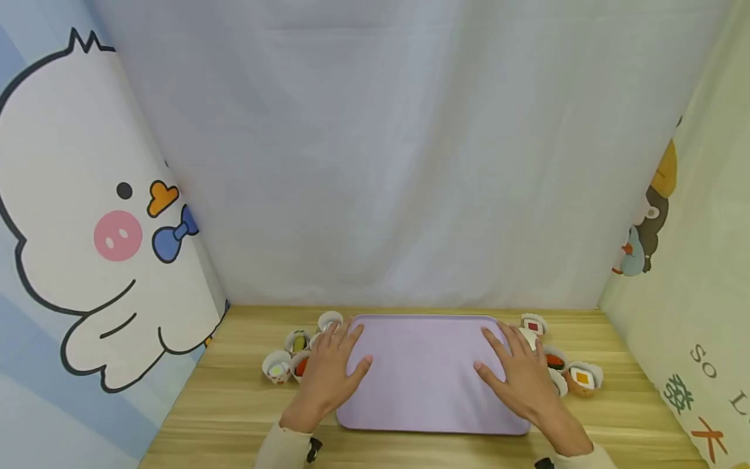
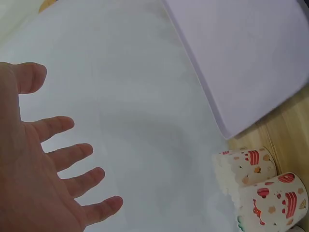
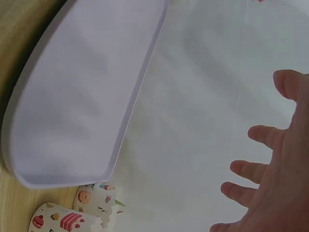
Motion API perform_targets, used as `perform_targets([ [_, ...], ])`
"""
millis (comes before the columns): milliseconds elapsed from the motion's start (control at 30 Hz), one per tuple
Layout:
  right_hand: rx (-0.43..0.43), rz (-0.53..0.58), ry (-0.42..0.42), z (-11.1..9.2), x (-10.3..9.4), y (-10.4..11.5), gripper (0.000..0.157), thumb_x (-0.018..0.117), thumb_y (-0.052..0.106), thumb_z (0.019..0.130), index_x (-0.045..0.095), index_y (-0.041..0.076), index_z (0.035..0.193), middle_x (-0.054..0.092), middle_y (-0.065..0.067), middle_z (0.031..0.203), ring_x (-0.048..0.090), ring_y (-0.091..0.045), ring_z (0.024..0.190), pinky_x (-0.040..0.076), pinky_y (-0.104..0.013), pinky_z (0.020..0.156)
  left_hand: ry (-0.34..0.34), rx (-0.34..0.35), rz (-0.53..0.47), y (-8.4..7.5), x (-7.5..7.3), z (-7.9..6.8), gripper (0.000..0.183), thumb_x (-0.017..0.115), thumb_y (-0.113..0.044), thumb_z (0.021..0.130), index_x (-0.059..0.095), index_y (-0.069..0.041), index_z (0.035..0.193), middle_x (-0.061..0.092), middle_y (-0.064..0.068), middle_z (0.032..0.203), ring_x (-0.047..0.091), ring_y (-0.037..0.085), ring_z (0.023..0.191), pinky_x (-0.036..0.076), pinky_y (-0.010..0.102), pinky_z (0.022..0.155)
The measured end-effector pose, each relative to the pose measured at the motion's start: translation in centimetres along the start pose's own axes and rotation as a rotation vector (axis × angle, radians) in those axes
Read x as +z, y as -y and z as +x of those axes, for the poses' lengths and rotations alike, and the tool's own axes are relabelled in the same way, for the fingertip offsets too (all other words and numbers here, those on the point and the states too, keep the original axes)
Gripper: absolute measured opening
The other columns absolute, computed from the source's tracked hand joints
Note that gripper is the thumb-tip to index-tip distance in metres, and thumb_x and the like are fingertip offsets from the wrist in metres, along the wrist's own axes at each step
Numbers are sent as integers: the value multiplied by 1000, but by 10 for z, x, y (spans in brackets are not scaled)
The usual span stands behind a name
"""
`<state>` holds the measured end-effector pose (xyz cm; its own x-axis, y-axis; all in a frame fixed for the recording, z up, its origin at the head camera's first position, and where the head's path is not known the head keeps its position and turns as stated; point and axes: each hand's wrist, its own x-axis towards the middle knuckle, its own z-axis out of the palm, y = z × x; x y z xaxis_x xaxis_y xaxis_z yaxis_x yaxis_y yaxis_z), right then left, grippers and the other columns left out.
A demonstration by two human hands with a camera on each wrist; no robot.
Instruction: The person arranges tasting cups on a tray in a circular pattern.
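Observation:
A shallow lavender tray (image 1: 433, 374) lies on the wooden table between my hands. My left hand (image 1: 329, 371) hovers over the tray's left edge with its fingers spread, and holds nothing. Over the right edge my right hand (image 1: 523, 378) hovers the same way, palm down and fingers spread. Both wrist views show the fingers apart from the tray. Patterned paper baking cups stand left of the tray, among them a cup with a pale green piece (image 1: 277, 368). On the right are more, such as a cup with a yellow-orange square (image 1: 583, 378). My hands partly hide several cups.
The wooden table (image 1: 217, 391) meets a white cloth backdrop (image 1: 375, 163) behind the tray. Printed cloth walls stand on both sides, with a cartoon chick (image 1: 70, 163) on the left one. Other cups near the tray hold a red piece (image 1: 553, 361) and a dark green piece (image 1: 299, 343).

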<state>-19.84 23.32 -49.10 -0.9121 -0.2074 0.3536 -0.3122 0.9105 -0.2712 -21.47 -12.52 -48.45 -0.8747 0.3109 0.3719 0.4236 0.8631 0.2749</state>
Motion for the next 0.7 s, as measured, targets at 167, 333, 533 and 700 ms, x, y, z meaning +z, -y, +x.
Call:
perform_targets([
  [167, 23, 9, 0, -5, -4, -8, 67, 56, 53, 94, 43, 17, 149, 35, -19, 154, 30, -44, 141, 18, -77, 105, -42, 12, 11, 8, -4, -4, 61, 55, -45, 97, 45, -11, 146, 41, 15, 153, 36, 38, 142, 33, 59, 113],
  [333, 54, 14, -9, -10, -8, -16, 67, 57, 52, 93, 44, 14, 147, 34, -21, 154, 30, -44, 141, 18, -78, 104, -64, -6, -4, 13, -3, -10, 59, 58, -41, 96, 47, -10, 145, 43, 17, 152, 39, 40, 140, 36, 59, 112],
  [533, 83, 28, -44, -17, -14, -24, 66, 59, 48, 93, 44, 14, 147, 34, -21, 153, 31, -45, 139, 18, -77, 104, -89, -76, -142, 17, 3, -20, 60, 63, -34, 95, 44, -14, 148, 44, 15, 152, 41, 39, 139, 38, 59, 109],
  [700, 97, 63, -90, -24, -17, -30, 67, 62, 46, 91, 43, 14, 148, 36, -22, 151, 34, -48, 135, 20, -78, 102, -95, -140, -233, 20, 8, -28, 62, 65, -29, 94, 42, -15, 149, 43, 13, 153, 42, 37, 139, 38, 59, 109],
])
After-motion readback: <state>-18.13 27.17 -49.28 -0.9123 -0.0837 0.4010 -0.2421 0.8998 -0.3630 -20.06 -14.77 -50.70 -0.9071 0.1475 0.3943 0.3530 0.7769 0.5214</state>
